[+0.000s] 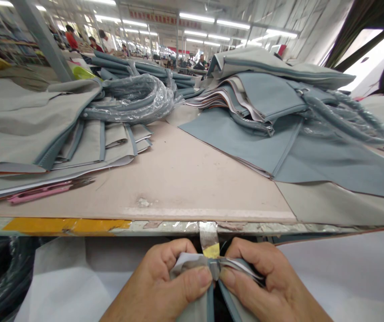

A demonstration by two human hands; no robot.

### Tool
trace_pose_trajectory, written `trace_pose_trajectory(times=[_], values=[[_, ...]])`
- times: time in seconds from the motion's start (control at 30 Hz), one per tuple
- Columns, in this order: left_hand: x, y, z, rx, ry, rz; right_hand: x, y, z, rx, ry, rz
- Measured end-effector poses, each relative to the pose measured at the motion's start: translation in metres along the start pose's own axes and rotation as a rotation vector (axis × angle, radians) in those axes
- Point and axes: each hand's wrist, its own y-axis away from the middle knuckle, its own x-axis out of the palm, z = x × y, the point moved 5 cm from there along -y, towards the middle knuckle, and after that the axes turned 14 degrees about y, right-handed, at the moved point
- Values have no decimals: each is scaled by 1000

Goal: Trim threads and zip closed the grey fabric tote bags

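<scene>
Just below the table's front edge, my left hand [168, 277] and my right hand [262, 277] face each other. Both are closed, thumbs on top, pinching a light grey fabric piece [195, 307] with blue-grey edging. Between the thumb tips the blue-grey edging [214, 269] is bunched together, and the layers fold over under my right fingers. The two edging strips part below my thumbs, with a dark gap between them. A strip of silver and yellow tape [209, 237] hangs from the table edge right behind the pinched spot. My other fingertips are partly hidden behind the fabric.
Pink-handled snips [44, 191] lie on the table [185, 179] at left, beside stacked grey panels [27, 120]. Plastic-wrapped blue-grey tubing [131, 100] is coiled behind. Blue-grey panels [245, 134] are piled at right. White sheets [67, 273] hang below the edge. Several people are far back.
</scene>
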Motion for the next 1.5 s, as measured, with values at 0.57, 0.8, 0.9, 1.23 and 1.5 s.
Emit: trace_pose_trajectory(times=[0.57,0.8,0.9,1.23,1.5], values=[[-2,0,1,-2,-1,-42,-2,0,0,25,-45,6],[0,3,-1,-7,-15,-39,0,3,-2,59,-26,48],[2,5,-3,3,-20,-53,0,3,-2,64,-43,34],[5,6,-9,25,-65,-68,3,2,-4,40,-92,16],[6,6,-13,57,-135,-71,-1,-1,1,-8,-95,-21]])
